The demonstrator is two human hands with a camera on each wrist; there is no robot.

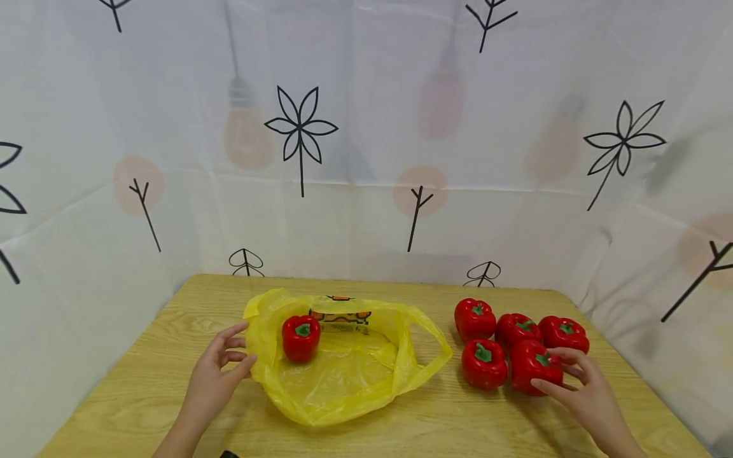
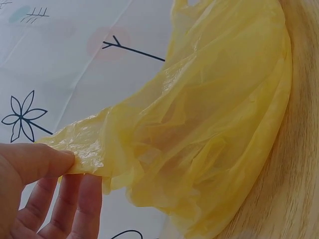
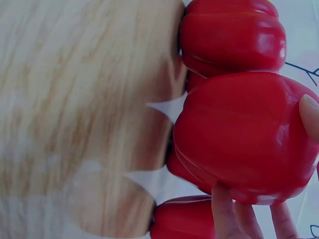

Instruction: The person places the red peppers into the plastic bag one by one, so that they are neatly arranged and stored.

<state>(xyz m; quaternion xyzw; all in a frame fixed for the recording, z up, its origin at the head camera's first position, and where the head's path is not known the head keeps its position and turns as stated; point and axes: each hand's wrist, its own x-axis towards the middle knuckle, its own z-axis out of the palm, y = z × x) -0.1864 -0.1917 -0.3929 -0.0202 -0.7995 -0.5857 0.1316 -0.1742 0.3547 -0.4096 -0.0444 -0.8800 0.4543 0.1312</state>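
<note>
A yellow plastic bag [image 1: 338,407] lies with its mouth spread wide, one red bell pepper [image 1: 300,340] inside it at the left. My left hand [image 1: 220,369] pinches the bag's left edge; in the left wrist view the thumb presses the thin plastic [image 2: 94,149] against the fingers. On the right, my right hand [image 1: 578,388] grips the front-right bell pepper [image 1: 527,369] of a group, thumb on its near side and fingers on its far side. That pepper [image 3: 244,134] fills much of the right wrist view, with fingertips along its lower edge.
Several more red bell peppers stand close by: one at the back left [image 1: 474,321], one at the front left [image 1: 483,366], others behind the gripped one [image 1: 564,334]. A patterned white cloth [image 1: 366,222] hangs behind the wooden table [image 1: 172,350]. A small dark object [image 1: 229,454] shows at the bottom edge.
</note>
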